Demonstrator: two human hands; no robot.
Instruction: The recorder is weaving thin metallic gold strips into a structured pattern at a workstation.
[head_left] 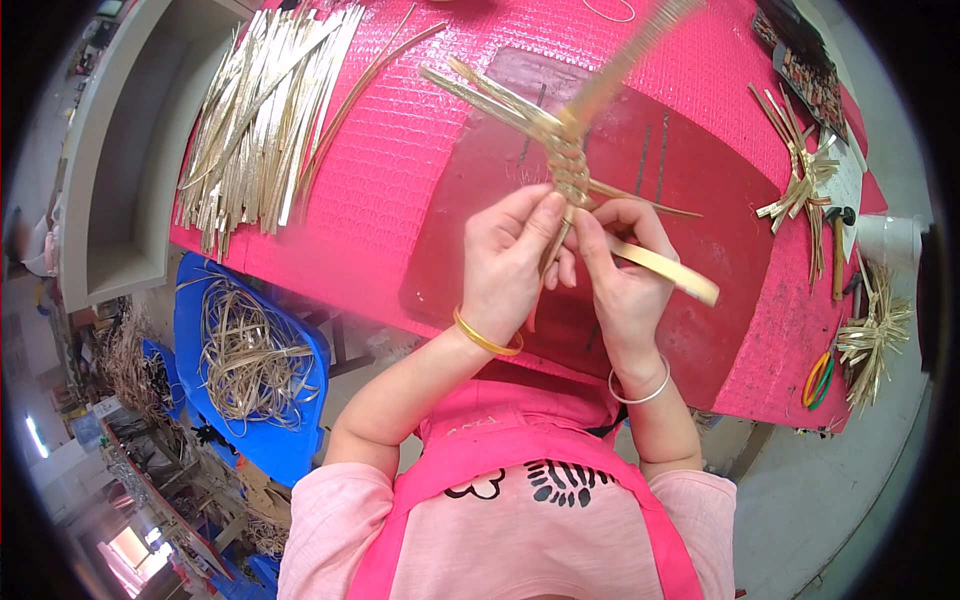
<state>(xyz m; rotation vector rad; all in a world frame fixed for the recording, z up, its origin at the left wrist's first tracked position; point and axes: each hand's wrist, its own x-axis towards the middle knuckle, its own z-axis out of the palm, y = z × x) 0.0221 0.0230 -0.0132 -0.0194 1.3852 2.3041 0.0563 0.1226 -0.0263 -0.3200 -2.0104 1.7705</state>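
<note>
Both hands hold a braid of flat gold strips [568, 165] over a dark red mat [690, 220]. My left hand [505, 250] pinches the lower end of its knotted part between thumb and fingers. Close beside it, my right hand [630, 265] is closed, its thumb and fingertips at the same end of the braid. A pale gold, flat, curved piece [668, 272] sticks out of the right hand; its other end is hidden by the fingers. Loose strip ends fan out from the far end of the braid, one blurred by motion.
Many gold strips [265, 120] lie on the pink table covering [400, 150] at the left. A blue bin [312, 400] holds tangled strips below. At the right are a tied strip bundle [800, 180], a hammer [838, 255] and yellow-green handles [818, 382].
</note>
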